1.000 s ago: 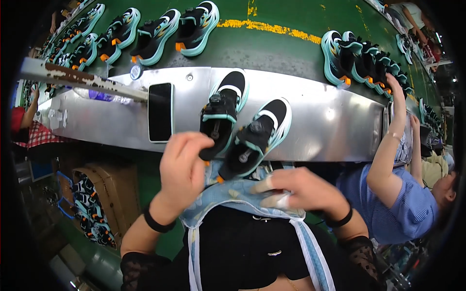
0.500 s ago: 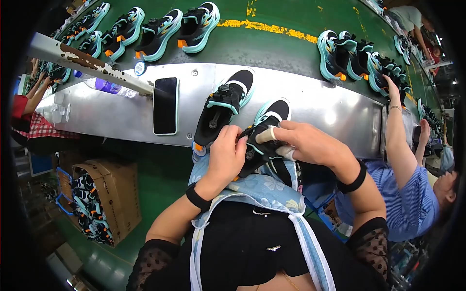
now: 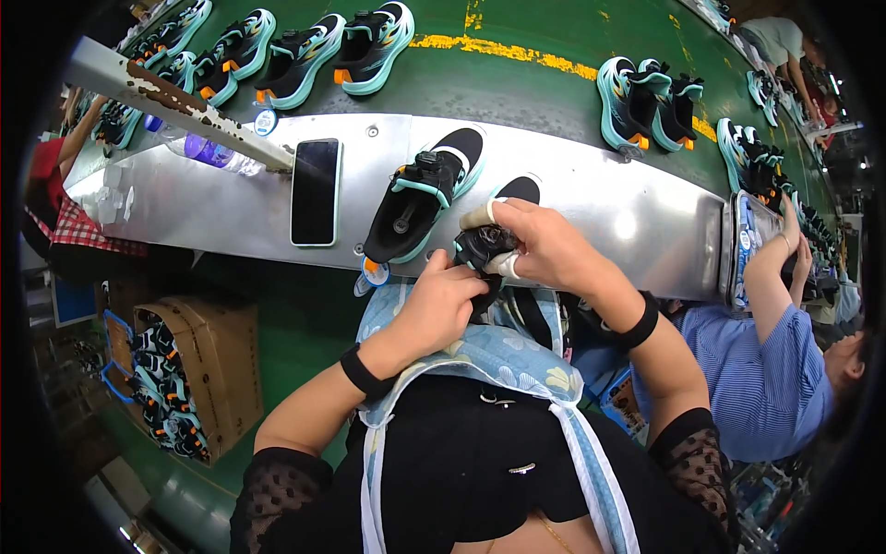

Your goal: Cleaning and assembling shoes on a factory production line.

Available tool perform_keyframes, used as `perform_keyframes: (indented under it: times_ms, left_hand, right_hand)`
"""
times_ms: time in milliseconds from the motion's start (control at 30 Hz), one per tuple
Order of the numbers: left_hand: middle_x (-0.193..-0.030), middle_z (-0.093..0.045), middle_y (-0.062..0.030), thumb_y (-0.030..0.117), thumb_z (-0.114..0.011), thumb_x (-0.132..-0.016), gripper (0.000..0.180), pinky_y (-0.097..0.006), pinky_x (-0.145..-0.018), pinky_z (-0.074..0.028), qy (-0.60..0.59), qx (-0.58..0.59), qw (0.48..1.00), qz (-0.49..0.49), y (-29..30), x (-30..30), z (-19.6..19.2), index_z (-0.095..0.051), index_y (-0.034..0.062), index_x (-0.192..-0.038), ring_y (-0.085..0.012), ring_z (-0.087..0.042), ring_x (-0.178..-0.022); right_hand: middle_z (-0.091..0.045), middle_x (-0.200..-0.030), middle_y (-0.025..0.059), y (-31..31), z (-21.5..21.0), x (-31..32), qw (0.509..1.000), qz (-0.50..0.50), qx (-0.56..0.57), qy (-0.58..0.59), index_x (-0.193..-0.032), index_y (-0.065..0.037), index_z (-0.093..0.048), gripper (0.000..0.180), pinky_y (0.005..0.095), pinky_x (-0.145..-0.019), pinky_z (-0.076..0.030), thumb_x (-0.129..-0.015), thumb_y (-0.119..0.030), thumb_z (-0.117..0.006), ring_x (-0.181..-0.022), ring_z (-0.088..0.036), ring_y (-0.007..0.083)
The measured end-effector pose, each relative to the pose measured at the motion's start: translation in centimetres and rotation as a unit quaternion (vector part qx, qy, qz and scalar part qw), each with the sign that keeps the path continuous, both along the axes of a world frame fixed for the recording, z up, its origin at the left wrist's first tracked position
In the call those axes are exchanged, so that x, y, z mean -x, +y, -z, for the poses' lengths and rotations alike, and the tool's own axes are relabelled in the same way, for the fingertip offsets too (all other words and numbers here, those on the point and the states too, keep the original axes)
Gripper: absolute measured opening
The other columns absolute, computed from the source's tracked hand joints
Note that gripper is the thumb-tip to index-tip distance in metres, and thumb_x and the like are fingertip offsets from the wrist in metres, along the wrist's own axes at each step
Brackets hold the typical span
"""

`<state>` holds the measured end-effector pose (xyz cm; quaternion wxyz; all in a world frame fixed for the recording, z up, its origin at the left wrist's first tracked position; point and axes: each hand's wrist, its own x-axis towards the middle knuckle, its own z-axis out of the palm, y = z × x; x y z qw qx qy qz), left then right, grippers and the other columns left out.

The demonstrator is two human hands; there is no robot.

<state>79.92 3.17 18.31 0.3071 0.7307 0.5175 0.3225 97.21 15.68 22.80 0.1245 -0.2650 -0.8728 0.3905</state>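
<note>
My right hand (image 3: 558,247), with pale covers on its thumb and a finger, pinches the dark tongue area of a black sneaker (image 3: 520,189). My left hand (image 3: 441,303) is closed at the heel end of this same sneaker, close to my lap. Most of the shoe is hidden behind my hands, and its black toe points away from me. Just left of it, a matching black and mint sneaker (image 3: 403,214) rests on the metal ledge, with an orange heel tab and a round tag (image 3: 375,271) at its heel.
A phone (image 3: 316,192) lies on the metal ledge (image 3: 600,212), near a worn white post (image 3: 185,111). Sneakers (image 3: 374,46) stand along the green belt (image 3: 517,92). Left below is a carton (image 3: 217,369) of shoe parts. A co-worker in blue stripes (image 3: 729,369) reaches in at right.
My right hand has moved slightly left, and the tongue area is now bunched between its fingers. At right, the co-worker's arms have lowered and a pair of sneakers has shifted right.
</note>
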Motion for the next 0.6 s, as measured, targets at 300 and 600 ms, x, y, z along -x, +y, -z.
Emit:
perform_keyframes:
  times_ms: [300,600]
  left_hand:
    - [-0.076,-0.067,-0.0011,0.026,-0.066,-0.092,0.025,-0.028,-0.064,-0.047,-0.313,0.437,0.841,-0.052,1.6,1.4,-3.4,-0.073,0.0018,-0.093,-0.0105,-0.058,-0.071]
    - [-0.074,-0.064,-0.0151,0.024,-0.066,-0.088,0.023,-0.038,-0.067,-0.047,-0.073,0.205,0.976,0.018,0.5,1.2,-3.2,-0.068,0.0032,-0.079,-0.0266,-0.063,-0.070]
  right_hand:
    - [-0.059,-0.085,0.0153,-2.9,-2.2,-1.9,0.990,-0.012,-0.092,-0.103,-0.123,-0.009,-0.050,0.050,0.0458,-0.065,-0.050,-0.078,-0.005,-0.070,-0.079,-0.063,0.0377]
    - [-0.066,-0.081,0.0152,-3.6,-4.7,-1.6,0.987,0.031,-0.073,-0.143,-0.120,-0.011,-0.064,0.042,0.0438,-0.065,-0.051,-0.081,-0.026,-0.074,-0.075,-0.065,0.0371]
